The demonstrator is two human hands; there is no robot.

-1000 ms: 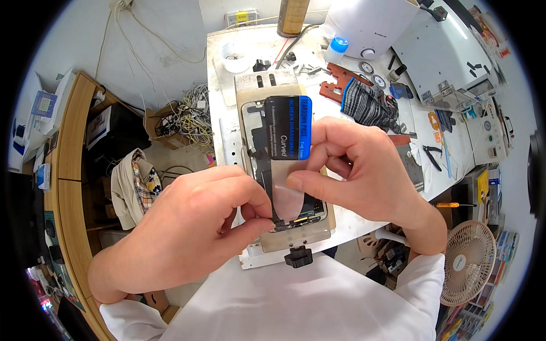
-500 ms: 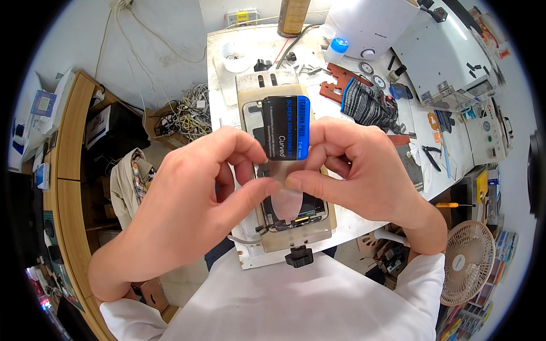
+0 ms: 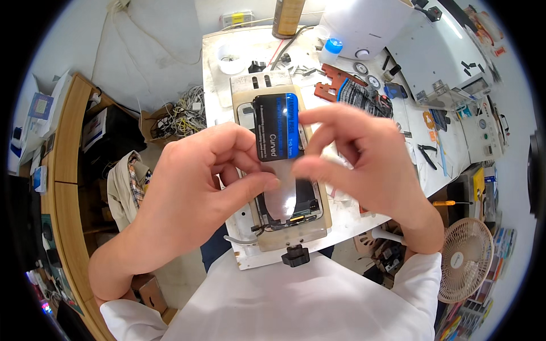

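Screen pry card first, since that's what is being held: it seems to be pinched at its left edge between the thumb and index finger of the left hand, about where the blade meets the black-and-blue handle. Thumb and index finger of the right hand are held apart by the card's right edge; they're blurred, so whether it's touched can't be told. The card is held over the opened smartphone, handle toward the far end, rounded shiny tip toward the near end. Whether the tip rests on the insides can't be made out. The phone is seated in a beige clamping fixture on the white workbench.

What could go wrong? With the card gripped mostly from one side, it could probably be twisted or dropped, and exposed parts at the phone's near end could be scratched or snagged. Squeezed too hard, the thin blade could be bent.

Counts, going outward: one card, one phone, one fixture, one black knob at its near end. Off to the right, one striped knit glove, two round discs and one pair of black-handled cutters. Past the right edge, one orange-handled screwdriver and one beige fan.
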